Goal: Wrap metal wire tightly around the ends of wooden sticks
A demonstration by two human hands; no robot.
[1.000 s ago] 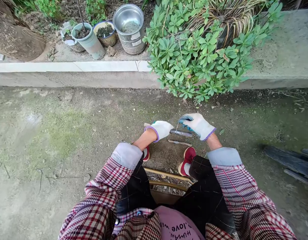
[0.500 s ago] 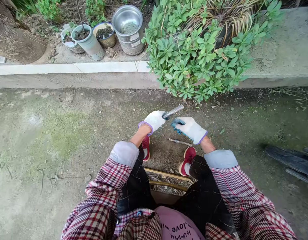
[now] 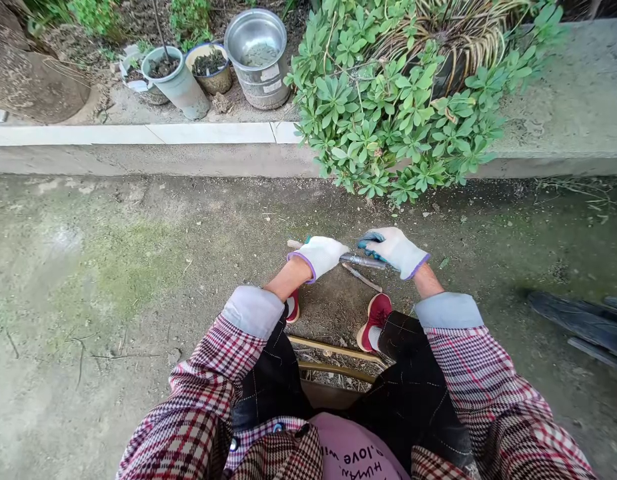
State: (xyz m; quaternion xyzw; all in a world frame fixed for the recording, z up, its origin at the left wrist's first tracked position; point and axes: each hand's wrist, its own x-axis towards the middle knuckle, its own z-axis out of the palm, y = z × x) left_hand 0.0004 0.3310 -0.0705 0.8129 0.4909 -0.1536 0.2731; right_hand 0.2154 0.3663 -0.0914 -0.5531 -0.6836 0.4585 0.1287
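Note:
I sit over bare ground with both hands in white gloves. My left hand (image 3: pixel 321 255) is closed round the wooden handle end of a grey metal tool (image 3: pixel 361 261), which lies roughly level between my hands. My right hand (image 3: pixel 394 248), its fingertips blue-coated, is closed on the tool's other end. A second thin metal rod (image 3: pixel 361 277) lies on the dirt just below the hands, near my red shoes (image 3: pixel 377 313).
A leafy green shrub (image 3: pixel 388 107) hangs over the concrete ledge (image 3: pixel 188 143) ahead. Pots and a steel bucket (image 3: pixel 258 57) stand behind the ledge at the left. Dark boards (image 3: pixel 583 323) lie on the ground at the right. A wooden stool frame (image 3: pixel 333 363) shows between my legs.
The tool was raised and tilted up to the right in my left hand alone; now it is back down and level, with my right hand closed on its far end.

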